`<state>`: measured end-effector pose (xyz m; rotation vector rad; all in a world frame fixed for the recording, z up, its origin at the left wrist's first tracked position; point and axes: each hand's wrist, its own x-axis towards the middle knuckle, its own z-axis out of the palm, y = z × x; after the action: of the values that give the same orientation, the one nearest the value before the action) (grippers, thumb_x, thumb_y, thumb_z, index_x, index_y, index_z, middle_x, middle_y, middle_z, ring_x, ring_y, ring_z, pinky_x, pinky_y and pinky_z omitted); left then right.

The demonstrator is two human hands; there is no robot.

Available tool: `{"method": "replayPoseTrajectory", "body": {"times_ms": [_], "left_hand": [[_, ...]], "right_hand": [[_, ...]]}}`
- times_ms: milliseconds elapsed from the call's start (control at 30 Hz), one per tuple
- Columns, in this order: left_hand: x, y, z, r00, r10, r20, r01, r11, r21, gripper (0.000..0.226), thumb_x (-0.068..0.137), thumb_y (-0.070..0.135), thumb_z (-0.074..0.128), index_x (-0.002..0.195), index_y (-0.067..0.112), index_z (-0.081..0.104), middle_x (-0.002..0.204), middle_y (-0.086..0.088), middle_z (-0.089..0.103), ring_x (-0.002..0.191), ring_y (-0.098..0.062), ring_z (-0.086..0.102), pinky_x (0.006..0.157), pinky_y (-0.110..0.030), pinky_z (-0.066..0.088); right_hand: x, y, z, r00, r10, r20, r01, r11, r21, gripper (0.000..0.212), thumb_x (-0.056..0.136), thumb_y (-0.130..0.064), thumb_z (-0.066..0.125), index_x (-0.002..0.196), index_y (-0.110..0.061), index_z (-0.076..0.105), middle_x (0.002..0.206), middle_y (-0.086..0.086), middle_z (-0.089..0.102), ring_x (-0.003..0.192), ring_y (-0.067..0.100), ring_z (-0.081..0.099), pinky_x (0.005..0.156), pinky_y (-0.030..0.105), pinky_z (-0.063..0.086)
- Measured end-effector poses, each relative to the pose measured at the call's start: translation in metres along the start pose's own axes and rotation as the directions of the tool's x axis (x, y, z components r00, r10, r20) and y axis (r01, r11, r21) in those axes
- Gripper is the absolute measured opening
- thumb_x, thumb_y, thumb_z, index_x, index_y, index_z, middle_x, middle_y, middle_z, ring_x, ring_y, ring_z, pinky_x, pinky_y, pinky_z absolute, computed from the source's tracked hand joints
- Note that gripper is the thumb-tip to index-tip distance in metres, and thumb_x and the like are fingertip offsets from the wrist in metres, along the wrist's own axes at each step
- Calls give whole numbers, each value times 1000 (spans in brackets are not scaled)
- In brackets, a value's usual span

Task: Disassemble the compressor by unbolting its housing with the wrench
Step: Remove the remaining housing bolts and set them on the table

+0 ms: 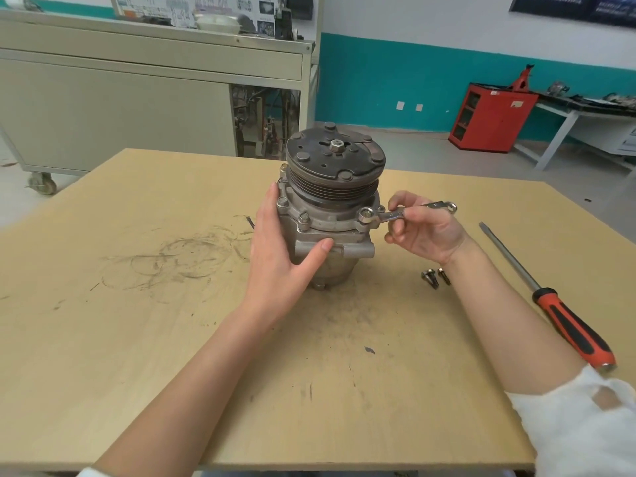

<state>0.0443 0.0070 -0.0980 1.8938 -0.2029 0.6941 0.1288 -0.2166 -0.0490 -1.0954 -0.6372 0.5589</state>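
Observation:
A grey metal compressor (330, 215) stands upright on the wooden table (137, 304), its dark pulley and clutch plate on top. My left hand (278, 249) grips the housing from the left, thumb across its front. My right hand (420, 228) pinches a small silver wrench (409, 212). The wrench's ring end sits over a bolt (367, 213) on the housing flange at the right. Two more bolts (292, 210) stand in the flange at the front left.
Two loose bolts (434, 277) lie on the table right of the compressor. A long screwdriver (550, 301) with a red and black handle lies further right. A grey cabinet on wheels (137, 108) stands behind the table, a red cabinet (492, 122) at the back right.

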Motion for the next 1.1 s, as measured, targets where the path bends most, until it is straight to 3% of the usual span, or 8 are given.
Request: {"method": "replayPoseTrajectory", "body": {"times_ms": [300,367,467,533,633,767,900,1100], "left_hand": [[0,1,0,1000,-15,6,15,1000,3,100,78,61,58,155,26,7,157,7,22,145,-10,25,117,-48,29],[0,1,1,1000,-18,8,18,1000,0,100,77,62,58,155,27,6,157,9,22,145,-9,24,117,-48,28],[0,2,0,1000,-21,6,21,1000,-1,100,78,59,60,155,25,7,158,8,22,145,-9,23,117,-47,28],[0,3,0,1000,-17,3,17,1000,4,98,80,53,62,156,23,8,158,4,22,145,-11,24,117,-48,28],[-1,3,0,1000,-16,9,16,1000,7,97,81,49,64,156,22,7,158,1,23,146,-13,24,117,-48,28],[-1,4,1,1000,-18,1,18,1000,-6,97,81,49,64,156,22,8,158,0,24,145,-14,25,117,-49,28],[-1,3,1,1000,-9,-1,9,1000,-10,98,81,49,64,156,21,8,158,0,23,146,-14,24,117,-49,28],[-2,2,2,1000,1,-19,-1,1000,-5,101,77,61,60,156,20,10,155,0,28,143,-12,27,116,-48,29]], "right_hand": [[-12,-13,8,992,-71,-99,70,997,-18,24,62,-27,84,77,-11,74,59,3,66,49,14,58,63,25,50],[-23,-19,18,972,-145,-184,122,984,-128,8,72,-18,74,76,-11,75,59,4,66,51,16,59,62,27,51],[-40,-11,49,873,-340,-350,191,898,-397,23,83,-9,54,73,-14,74,61,6,68,55,20,64,61,26,53],[-53,4,77,767,-518,-378,192,748,-636,16,84,-16,60,76,-21,73,66,1,71,59,16,67,65,19,52],[-63,28,109,603,-763,-231,131,381,-915,12,86,-23,61,84,-18,71,71,-8,72,65,9,69,63,16,50],[-59,41,117,418,-908,-1,17,9,-1000,19,87,-13,61,82,2,72,72,5,72,58,13,65,61,14,50],[-54,46,119,389,-902,188,-38,-220,-975,20,87,-10,62,76,3,72,64,7,70,50,16,63,47,25,50],[-40,56,132,497,-797,343,-212,-495,-843,24,89,-16,59,72,-1,70,50,3,55,41,18,51,42,27,39]]}}
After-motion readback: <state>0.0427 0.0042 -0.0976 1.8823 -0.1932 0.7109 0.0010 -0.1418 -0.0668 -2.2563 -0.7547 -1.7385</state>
